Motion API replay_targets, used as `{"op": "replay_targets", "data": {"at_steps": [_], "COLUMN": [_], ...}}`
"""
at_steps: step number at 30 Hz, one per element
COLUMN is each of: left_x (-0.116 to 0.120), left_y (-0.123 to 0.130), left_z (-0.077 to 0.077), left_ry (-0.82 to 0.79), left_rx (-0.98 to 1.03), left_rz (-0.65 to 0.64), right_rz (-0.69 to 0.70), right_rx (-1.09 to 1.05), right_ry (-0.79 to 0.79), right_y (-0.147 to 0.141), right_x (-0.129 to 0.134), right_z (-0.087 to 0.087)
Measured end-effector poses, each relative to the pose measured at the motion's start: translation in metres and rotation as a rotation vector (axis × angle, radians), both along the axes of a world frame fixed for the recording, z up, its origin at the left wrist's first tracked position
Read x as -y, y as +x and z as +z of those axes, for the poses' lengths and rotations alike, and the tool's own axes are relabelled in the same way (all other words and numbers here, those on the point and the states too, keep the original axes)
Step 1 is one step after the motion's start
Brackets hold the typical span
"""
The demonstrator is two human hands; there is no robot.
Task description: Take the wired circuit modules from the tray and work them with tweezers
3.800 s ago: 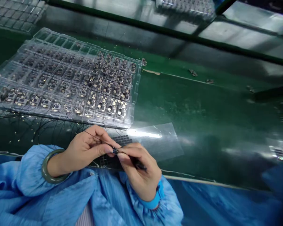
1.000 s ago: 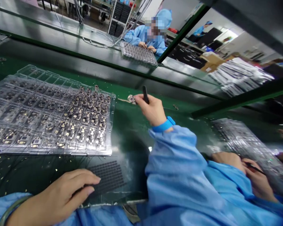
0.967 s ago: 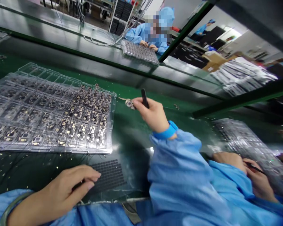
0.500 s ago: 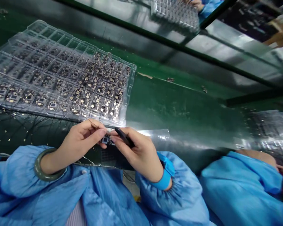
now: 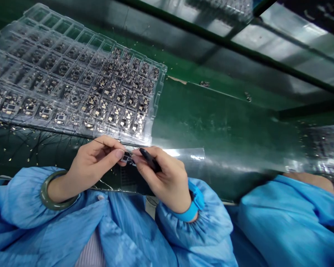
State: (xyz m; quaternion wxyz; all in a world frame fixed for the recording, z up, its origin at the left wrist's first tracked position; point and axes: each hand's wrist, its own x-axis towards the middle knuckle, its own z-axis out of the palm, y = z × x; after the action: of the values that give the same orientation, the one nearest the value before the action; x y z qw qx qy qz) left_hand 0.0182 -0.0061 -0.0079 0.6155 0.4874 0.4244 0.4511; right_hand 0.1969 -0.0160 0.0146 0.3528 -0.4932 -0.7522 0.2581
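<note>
Right now I have both hands drawn together near the front edge of the green workbench, and between their fingertips is 1 small circuit board, lifted just in front of the clear tray. The left hand pinches the board's left end between thumb and fingers, and a thin dark wire runs back across its index finger. The right hand is curled around a black tool, with thumb and index finger closing at the board's right end. From my feed I cannot tell whether those 2 fingertips grip the board itself or only the tool's point, which is hidden.

I read the step in hand as fine work on this 1 board, the left hand steadying it while the right does the precise part. As I judge it, the next move calls for a firm left pinch, small fingertip motions on the right, and enough slack that the wire does not tug.

Close by, the tray's compartments hold many similar boards, and loose dark wires trail along its near side. A clear sheet lies just beyond the right hand. 2 small loose parts, 1 nearer and 1 farther right, sit toward the back. A co-worker's blue sleeve shows well off to the right.
</note>
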Motion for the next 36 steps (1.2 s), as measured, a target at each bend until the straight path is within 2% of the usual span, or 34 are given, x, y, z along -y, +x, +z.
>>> {"op": "replay_targets", "data": {"at_steps": [4,12,24,28,36], "left_x": [0.0002,0.0017,0.0017,0.0006,-0.0023], "left_y": [-0.0008,-0.0014,-0.002,-0.0026,-0.0046], "left_z": [-0.0017,-0.0026,-0.0045,-0.0023,-0.0027], "left_ry": [0.057,0.068,0.213,0.134,-0.167], "left_rx": [-0.011,0.006,-0.142,-0.095,0.13], "left_rz": [0.003,0.011,0.037,-0.002,-0.115], "right_rz": [-0.012,-0.073,0.024,0.054,0.028], "right_rx": [-0.016,-0.008,0.024,0.022,-0.084], "right_ry": [0.007,-0.001,0.098,0.085,0.084], "right_y": [-0.0005,-0.0033,-0.005,-0.0045,-0.0035], "right_x": [0.0009,0.0016,0.0063,0.0073,0.0063], "right_z": [-0.0025,-0.0047,-0.0043,-0.0065,-0.0016]}}
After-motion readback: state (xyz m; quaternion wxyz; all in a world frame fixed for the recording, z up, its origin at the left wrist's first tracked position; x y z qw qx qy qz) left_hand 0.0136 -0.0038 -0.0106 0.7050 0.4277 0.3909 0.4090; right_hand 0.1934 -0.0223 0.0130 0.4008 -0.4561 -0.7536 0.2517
